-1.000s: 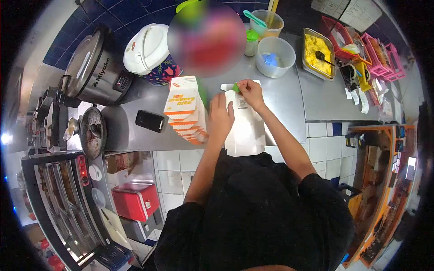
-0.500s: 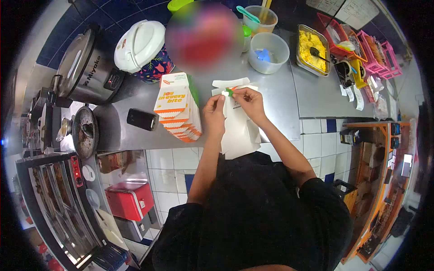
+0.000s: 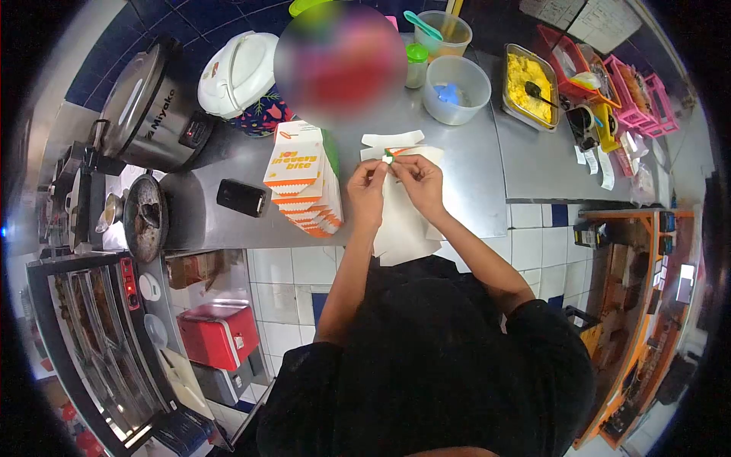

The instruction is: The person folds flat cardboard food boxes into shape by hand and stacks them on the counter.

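An unfolded cardboard box (image 3: 400, 232) lies pale side up on the steel counter, at its front edge. Above its far part, my left hand (image 3: 366, 192) and my right hand (image 3: 421, 183) meet fingertip to fingertip. Both pinch a small green-and-white piece (image 3: 389, 158); whether it belongs to the cardboard, I cannot tell. A little orange print shows just behind the fingers. Left of my left hand stands a leaning stack of printed food boxes (image 3: 297, 171), white and orange with green sides.
A black phone (image 3: 241, 198) lies left of the stack. Behind are a white-lidded rice container (image 3: 240, 72), a clear tub (image 3: 457, 95) with something blue inside, and a green-lidded jar (image 3: 416, 67). A tray of yellow food (image 3: 529, 85) stands right; a steel cooker (image 3: 156, 114) stands left.
My fingertips have drawn closer together around the small green-and-white piece, and less of its green shows. The whole view has shifted slightly; the stack and counter items stay in place.
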A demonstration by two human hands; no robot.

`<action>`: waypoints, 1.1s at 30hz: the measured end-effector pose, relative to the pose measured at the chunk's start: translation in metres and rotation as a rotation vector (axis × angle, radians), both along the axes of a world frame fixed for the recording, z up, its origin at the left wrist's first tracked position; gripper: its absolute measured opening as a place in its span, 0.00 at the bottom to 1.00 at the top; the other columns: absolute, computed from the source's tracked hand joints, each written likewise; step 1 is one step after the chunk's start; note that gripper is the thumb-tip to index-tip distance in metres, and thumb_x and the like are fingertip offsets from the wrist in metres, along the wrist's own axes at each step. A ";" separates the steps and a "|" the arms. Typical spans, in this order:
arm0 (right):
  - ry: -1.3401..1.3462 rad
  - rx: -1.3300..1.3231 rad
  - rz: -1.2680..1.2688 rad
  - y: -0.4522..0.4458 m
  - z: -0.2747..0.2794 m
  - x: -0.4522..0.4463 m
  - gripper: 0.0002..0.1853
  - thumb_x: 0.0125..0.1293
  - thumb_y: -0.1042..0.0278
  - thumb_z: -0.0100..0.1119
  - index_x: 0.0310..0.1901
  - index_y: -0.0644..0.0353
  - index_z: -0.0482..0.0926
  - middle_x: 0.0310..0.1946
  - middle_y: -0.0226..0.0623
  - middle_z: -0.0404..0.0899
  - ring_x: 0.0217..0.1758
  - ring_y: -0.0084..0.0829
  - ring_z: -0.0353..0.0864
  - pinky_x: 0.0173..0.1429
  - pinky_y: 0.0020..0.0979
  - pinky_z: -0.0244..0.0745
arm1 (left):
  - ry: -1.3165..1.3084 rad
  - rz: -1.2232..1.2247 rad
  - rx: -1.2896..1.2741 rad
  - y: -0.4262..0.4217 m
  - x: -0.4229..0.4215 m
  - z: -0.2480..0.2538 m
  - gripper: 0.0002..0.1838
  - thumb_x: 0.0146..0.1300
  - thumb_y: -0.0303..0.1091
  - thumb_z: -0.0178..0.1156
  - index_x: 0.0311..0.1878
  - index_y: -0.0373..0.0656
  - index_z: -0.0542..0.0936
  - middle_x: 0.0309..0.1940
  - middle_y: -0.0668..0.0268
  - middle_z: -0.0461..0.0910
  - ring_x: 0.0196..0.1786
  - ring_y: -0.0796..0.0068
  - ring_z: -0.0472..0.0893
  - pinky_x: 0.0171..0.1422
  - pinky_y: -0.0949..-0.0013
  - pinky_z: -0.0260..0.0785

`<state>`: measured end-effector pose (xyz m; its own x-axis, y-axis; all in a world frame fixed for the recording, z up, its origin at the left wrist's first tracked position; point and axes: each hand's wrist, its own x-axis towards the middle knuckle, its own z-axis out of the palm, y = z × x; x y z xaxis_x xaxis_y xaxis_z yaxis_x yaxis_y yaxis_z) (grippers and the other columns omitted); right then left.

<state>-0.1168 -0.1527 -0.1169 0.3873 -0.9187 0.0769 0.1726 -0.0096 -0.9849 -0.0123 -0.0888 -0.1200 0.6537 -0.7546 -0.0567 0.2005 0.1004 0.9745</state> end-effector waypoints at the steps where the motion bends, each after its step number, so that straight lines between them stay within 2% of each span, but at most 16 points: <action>1: -0.008 -0.006 -0.024 0.004 0.003 0.001 0.08 0.68 0.76 0.65 0.47 0.65 0.84 0.30 0.24 0.83 0.31 0.08 0.73 0.34 0.16 0.66 | -0.050 0.013 -0.020 -0.001 -0.002 0.003 0.04 0.69 0.26 0.63 0.43 0.37 0.84 0.40 0.70 0.81 0.41 0.83 0.77 0.49 0.76 0.69; 4: 0.000 0.014 0.011 0.007 0.001 -0.003 0.09 0.72 0.78 0.60 0.51 0.68 0.81 0.36 0.34 0.86 0.39 0.17 0.83 0.48 0.22 0.80 | -0.205 0.029 -0.046 -0.001 -0.012 0.014 0.05 0.68 0.25 0.63 0.44 0.34 0.83 0.44 0.67 0.80 0.43 0.80 0.78 0.50 0.74 0.69; 6: -0.010 0.049 0.021 0.006 0.001 -0.007 0.10 0.72 0.75 0.60 0.51 0.68 0.81 0.36 0.32 0.86 0.39 0.17 0.82 0.48 0.22 0.80 | -0.316 0.009 -0.026 0.003 -0.016 0.022 0.08 0.66 0.24 0.63 0.46 0.32 0.83 0.49 0.62 0.78 0.45 0.75 0.79 0.52 0.72 0.70; 9: -0.104 0.157 -0.014 0.006 0.010 -0.008 0.10 0.72 0.75 0.60 0.51 0.67 0.81 0.33 0.28 0.84 0.35 0.14 0.78 0.43 0.19 0.75 | -0.905 -0.035 0.000 0.008 -0.020 0.036 0.12 0.63 0.22 0.61 0.49 0.30 0.83 0.54 0.54 0.76 0.51 0.61 0.79 0.55 0.64 0.72; 10: -0.148 0.202 -0.036 0.007 0.026 -0.007 0.10 0.72 0.75 0.60 0.51 0.67 0.81 0.32 0.26 0.83 0.34 0.12 0.76 0.41 0.18 0.73 | -0.975 -0.078 0.012 0.011 -0.021 0.041 0.15 0.62 0.22 0.62 0.53 0.30 0.81 0.55 0.52 0.75 0.52 0.57 0.78 0.56 0.61 0.72; 12: -0.086 0.401 -0.018 0.003 0.041 -0.011 0.09 0.73 0.71 0.59 0.48 0.66 0.83 0.33 0.26 0.83 0.33 0.16 0.78 0.41 0.21 0.75 | -1.114 -0.167 0.024 0.015 -0.023 0.051 0.22 0.60 0.24 0.63 0.59 0.31 0.79 0.57 0.49 0.73 0.56 0.48 0.77 0.57 0.56 0.73; 14: -0.034 0.534 0.014 -0.010 0.032 -0.019 0.10 0.73 0.67 0.59 0.45 0.65 0.83 0.33 0.26 0.83 0.33 0.17 0.78 0.41 0.23 0.76 | -0.997 -0.148 0.024 0.026 -0.032 0.060 0.27 0.60 0.27 0.65 0.63 0.32 0.75 0.58 0.48 0.73 0.58 0.45 0.76 0.58 0.53 0.73; 15: 0.001 0.511 -0.023 -0.015 0.031 -0.021 0.12 0.74 0.62 0.59 0.41 0.63 0.84 0.32 0.26 0.82 0.33 0.17 0.77 0.42 0.24 0.76 | -0.940 -0.141 0.020 0.031 -0.037 0.063 0.29 0.60 0.28 0.66 0.65 0.32 0.73 0.59 0.47 0.73 0.58 0.44 0.76 0.58 0.51 0.72; 18: -0.041 0.482 -0.173 -0.026 0.046 -0.026 0.12 0.74 0.61 0.61 0.37 0.62 0.83 0.30 0.25 0.80 0.32 0.17 0.76 0.41 0.25 0.76 | -0.868 -0.139 0.271 0.061 -0.047 0.070 0.33 0.59 0.32 0.68 0.67 0.35 0.69 0.57 0.47 0.75 0.55 0.44 0.79 0.54 0.52 0.74; 19: -0.079 0.440 -0.196 -0.030 0.050 -0.029 0.13 0.74 0.60 0.60 0.37 0.61 0.80 0.30 0.25 0.79 0.32 0.18 0.76 0.37 0.25 0.75 | -0.754 -0.186 0.324 0.067 -0.046 0.059 0.21 0.62 0.33 0.66 0.57 0.35 0.77 0.45 0.48 0.82 0.45 0.46 0.84 0.46 0.53 0.77; 22: -0.006 0.297 -0.138 -0.025 0.068 -0.038 0.15 0.75 0.54 0.58 0.47 0.60 0.76 0.36 0.30 0.81 0.34 0.20 0.81 0.39 0.27 0.79 | -0.866 -0.267 0.476 0.075 -0.046 0.067 0.14 0.65 0.33 0.61 0.50 0.36 0.79 0.39 0.55 0.85 0.42 0.46 0.84 0.44 0.49 0.77; 23: 0.058 0.242 -0.034 -0.019 0.067 -0.042 0.17 0.75 0.54 0.57 0.50 0.61 0.72 0.36 0.32 0.80 0.33 0.22 0.82 0.35 0.26 0.80 | -0.971 -0.162 0.415 0.071 -0.049 0.074 0.08 0.67 0.30 0.58 0.45 0.39 0.82 0.37 0.58 0.85 0.41 0.51 0.85 0.41 0.52 0.77; 24: 0.170 0.214 0.045 -0.009 0.079 -0.043 0.17 0.74 0.57 0.60 0.50 0.62 0.70 0.34 0.33 0.80 0.33 0.23 0.83 0.33 0.26 0.80 | -1.031 -0.148 0.385 0.067 -0.049 0.081 0.08 0.67 0.29 0.58 0.45 0.39 0.82 0.37 0.58 0.85 0.40 0.53 0.85 0.40 0.53 0.77; 26: 0.537 -0.160 0.161 0.002 0.093 -0.050 0.16 0.71 0.62 0.63 0.51 0.63 0.72 0.35 0.35 0.82 0.36 0.23 0.84 0.35 0.26 0.81 | -1.153 -0.115 0.322 0.062 -0.048 0.091 0.08 0.67 0.28 0.57 0.46 0.40 0.82 0.37 0.58 0.85 0.39 0.55 0.85 0.38 0.56 0.77; 29: 0.417 -0.231 0.174 0.006 0.106 -0.054 0.13 0.72 0.68 0.62 0.48 0.68 0.74 0.35 0.36 0.84 0.36 0.21 0.84 0.41 0.23 0.82 | -1.249 -0.092 0.132 0.056 -0.038 0.090 0.08 0.67 0.27 0.57 0.47 0.40 0.82 0.36 0.58 0.84 0.37 0.57 0.84 0.39 0.58 0.77; 33: 0.026 0.111 0.233 0.000 0.098 -0.063 0.11 0.73 0.74 0.57 0.53 0.70 0.78 0.42 0.37 0.86 0.42 0.20 0.85 0.51 0.24 0.84 | -1.102 -0.065 0.079 0.054 -0.028 0.091 0.07 0.68 0.27 0.59 0.47 0.38 0.81 0.34 0.58 0.83 0.35 0.59 0.83 0.40 0.61 0.76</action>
